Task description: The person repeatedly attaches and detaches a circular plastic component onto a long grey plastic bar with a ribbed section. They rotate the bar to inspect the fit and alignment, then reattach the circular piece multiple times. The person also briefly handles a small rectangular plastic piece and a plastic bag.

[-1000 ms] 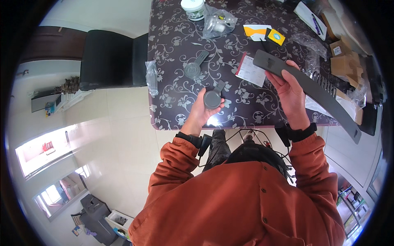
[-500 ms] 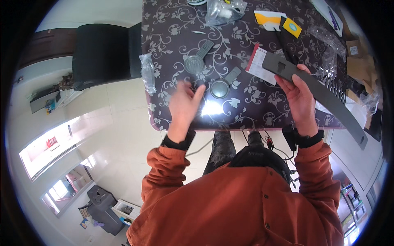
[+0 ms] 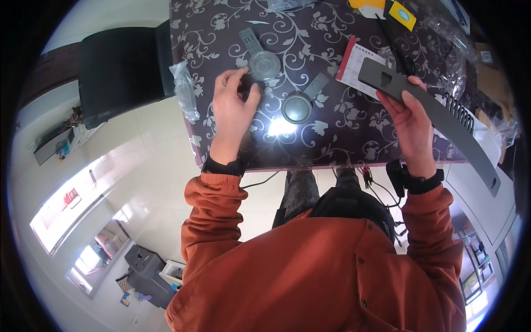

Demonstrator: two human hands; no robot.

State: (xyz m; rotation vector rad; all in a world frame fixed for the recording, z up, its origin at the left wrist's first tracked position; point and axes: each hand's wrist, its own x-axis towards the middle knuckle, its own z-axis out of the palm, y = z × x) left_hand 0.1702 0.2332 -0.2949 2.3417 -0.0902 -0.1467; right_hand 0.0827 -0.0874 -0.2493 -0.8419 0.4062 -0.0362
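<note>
Where the clear sleeve (image 3: 185, 91) lay: left edge of the counter (image 3: 354, 152), contents hard to make out.
Left hand (image 3: 231, 113): loosely curled, thumb parted from the fingers, nothing visible in its grasp; whether it touched the upper disc could not be told.
Upper disc (image 3: 265, 66): just beside those fingertips.
Clear bag (image 3: 289, 4): mostly cut off above.
Lower disc (image 3: 297, 108): on the counter, near a glare (image 3: 282, 126).
Paper (image 3: 352, 69): partly hidden behind the long grey piece (image 3: 454, 135).
Right hand (image 3: 414, 133): gripped that piece, thumb on top, some fingers hidden underneath.
</note>
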